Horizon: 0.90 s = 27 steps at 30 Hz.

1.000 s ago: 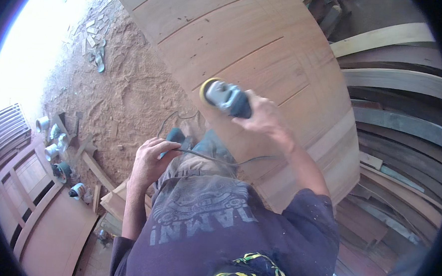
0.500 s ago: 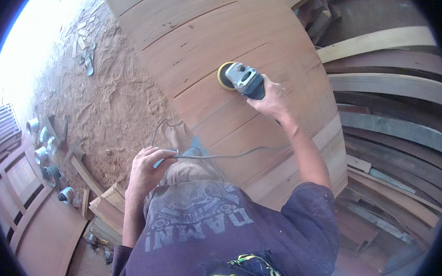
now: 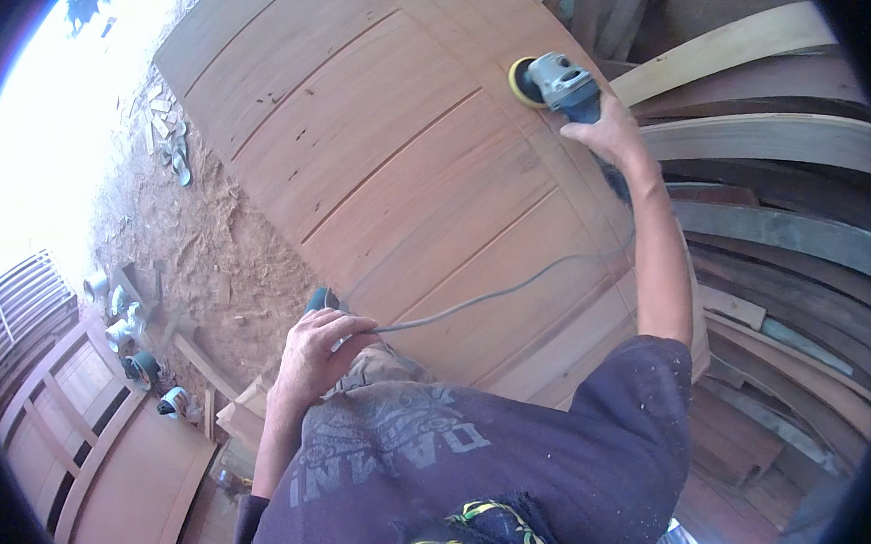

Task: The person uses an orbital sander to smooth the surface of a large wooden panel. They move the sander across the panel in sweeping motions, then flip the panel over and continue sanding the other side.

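My right hand (image 3: 615, 134) is closed around the dark body of an angle grinder (image 3: 563, 87) with a grey metal head. Its round yellow-rimmed sanding pad (image 3: 527, 83) is at the surface of a large grooved wooden door panel (image 3: 382, 161), near the panel's far right edge. Whether the pad spins cannot be seen. Close to my body, my left hand (image 3: 321, 353) pinches a grey power cord (image 3: 493, 295). From there the cord curves slackly over the panel toward my right forearm.
Stacked boards (image 3: 758, 141), several of them curved, lie along the right side. On the left is sandy ground (image 3: 221, 231) with wood offcuts and a sandal (image 3: 179, 155). Framed wooden panels (image 3: 139, 483) and another power tool (image 3: 174, 403) lie at lower left.
My right hand has carried the grinder rightward and farther off, from the panel's middle to near its right edge. The cord stays in my left hand, and the view has shifted.
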Each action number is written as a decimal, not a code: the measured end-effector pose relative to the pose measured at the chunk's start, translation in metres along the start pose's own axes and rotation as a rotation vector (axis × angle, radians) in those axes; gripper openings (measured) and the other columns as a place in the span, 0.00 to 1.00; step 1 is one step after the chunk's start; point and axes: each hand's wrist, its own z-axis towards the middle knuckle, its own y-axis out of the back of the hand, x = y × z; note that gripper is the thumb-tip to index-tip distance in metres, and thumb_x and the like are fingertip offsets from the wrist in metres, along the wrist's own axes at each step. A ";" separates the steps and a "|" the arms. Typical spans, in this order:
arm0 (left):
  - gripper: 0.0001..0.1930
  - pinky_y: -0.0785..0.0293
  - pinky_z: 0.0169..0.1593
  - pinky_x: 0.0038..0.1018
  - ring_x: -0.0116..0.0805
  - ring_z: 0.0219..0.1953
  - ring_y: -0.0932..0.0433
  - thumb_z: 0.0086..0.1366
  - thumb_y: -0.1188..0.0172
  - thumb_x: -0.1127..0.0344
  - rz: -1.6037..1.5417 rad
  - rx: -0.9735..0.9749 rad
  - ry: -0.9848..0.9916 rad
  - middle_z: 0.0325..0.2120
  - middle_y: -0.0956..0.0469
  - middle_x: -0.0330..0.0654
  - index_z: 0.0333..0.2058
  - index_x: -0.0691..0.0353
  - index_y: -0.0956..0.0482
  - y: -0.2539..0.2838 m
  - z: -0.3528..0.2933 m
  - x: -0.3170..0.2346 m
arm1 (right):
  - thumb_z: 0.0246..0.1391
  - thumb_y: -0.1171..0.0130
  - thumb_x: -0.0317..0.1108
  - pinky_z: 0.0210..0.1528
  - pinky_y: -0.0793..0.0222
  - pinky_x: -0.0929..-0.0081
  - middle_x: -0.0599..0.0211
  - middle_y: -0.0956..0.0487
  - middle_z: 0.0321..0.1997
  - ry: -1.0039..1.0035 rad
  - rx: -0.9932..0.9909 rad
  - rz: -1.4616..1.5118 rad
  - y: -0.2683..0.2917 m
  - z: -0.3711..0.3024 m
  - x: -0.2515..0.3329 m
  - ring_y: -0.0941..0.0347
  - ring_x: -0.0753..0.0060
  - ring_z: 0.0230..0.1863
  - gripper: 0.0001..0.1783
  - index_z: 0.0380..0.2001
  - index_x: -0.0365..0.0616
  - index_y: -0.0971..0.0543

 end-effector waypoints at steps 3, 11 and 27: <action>0.08 0.18 0.43 0.39 0.42 0.36 0.11 0.66 0.21 0.64 -0.002 0.009 0.031 0.33 0.10 0.42 0.42 0.57 0.07 -0.006 0.004 -0.006 | 0.43 0.20 0.44 0.58 0.19 0.56 0.46 0.10 0.48 -0.016 0.006 0.040 0.011 0.028 -0.026 0.12 0.47 0.52 0.34 0.52 0.36 0.14; 0.10 0.18 0.47 0.39 0.44 0.40 0.11 0.68 0.23 0.65 -0.016 0.026 0.008 0.36 0.09 0.42 0.46 0.57 0.08 -0.012 -0.007 -0.014 | 0.47 0.19 0.48 0.56 0.20 0.60 0.53 0.09 0.48 -0.038 -0.035 0.103 0.035 0.070 -0.073 0.13 0.57 0.49 0.34 0.52 0.36 0.13; 0.09 0.18 0.48 0.41 0.46 0.41 0.11 0.65 0.22 0.65 -0.031 -0.275 0.110 0.36 0.09 0.44 0.44 0.57 0.07 0.003 -0.140 0.059 | 0.46 0.16 0.51 0.56 0.15 0.45 0.40 0.10 0.49 0.302 0.248 0.162 -0.151 -0.168 0.141 0.11 0.34 0.52 0.40 0.56 0.38 0.20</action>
